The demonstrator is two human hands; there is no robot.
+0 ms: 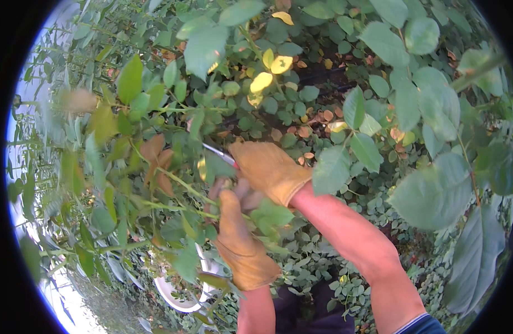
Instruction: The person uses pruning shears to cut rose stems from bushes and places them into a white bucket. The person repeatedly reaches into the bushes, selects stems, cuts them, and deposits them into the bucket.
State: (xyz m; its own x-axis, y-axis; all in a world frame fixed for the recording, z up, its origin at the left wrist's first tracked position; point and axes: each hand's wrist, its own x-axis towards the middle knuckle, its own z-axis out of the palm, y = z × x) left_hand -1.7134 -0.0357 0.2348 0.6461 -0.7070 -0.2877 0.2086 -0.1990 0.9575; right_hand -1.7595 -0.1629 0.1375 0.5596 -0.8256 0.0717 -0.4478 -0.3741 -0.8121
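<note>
My right hand [272, 171], in a tan leather work glove, is closed around pruning shears [220, 155]. A metal blade and a bit of red show past the glove, pointing left into the leaves; the handles are hidden. Just below, my left hand [237, 236] wears a matching glove. Its fingers curl around a green leafy stem [187, 186] that runs up to the left; leaves partly cover the fingertips. Brownish, wilted leaves [158, 161] hang near that stem.
Dense rose-like foliage surrounds both hands, with large leaves [435, 189] close at the right. Yellow leaves [262, 82] stand out above. A white bucket [181, 300] sits below left, partly behind stems. Dry fallen leaves lie on dark soil.
</note>
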